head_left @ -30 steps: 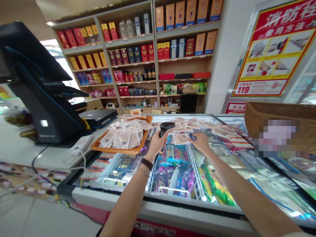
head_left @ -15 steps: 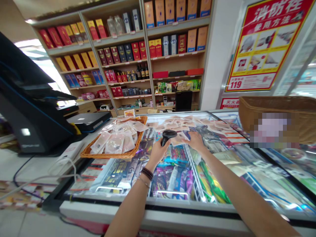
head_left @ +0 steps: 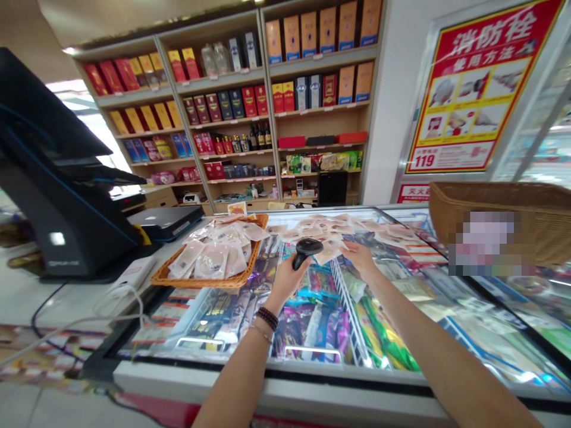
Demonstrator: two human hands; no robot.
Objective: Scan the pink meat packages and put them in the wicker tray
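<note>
My left hand [head_left: 288, 279] is wrapped round the handle of a black barcode scanner [head_left: 308, 245], held over the glass top of a chest freezer [head_left: 178, 371]. The scanner's head points toward a small flat clear packet [head_left: 330, 248] just to its right. Pinched at its right edge, that packet is in my right hand [head_left: 358, 257]. Behind it, several similar packets [head_left: 319, 226] lie spread on the glass. More packets [head_left: 218, 255] are heaped in an orange wicker basket [head_left: 207, 282] to the left.
At left stand a black checkout screen [head_left: 57, 178], a flat scale [head_left: 167, 223] and a loose white cable [head_left: 120, 318]. A brown basket [head_left: 539, 232] sits at the right. Shelves of boxed goods [head_left: 227, 107] line the back. Wrapped ice creams [head_left: 312, 327] show beneath the glass.
The view has tilted up slightly, so everything sits a little lower. Both hands keep their holds; the scanner and the packet stay close together.
</note>
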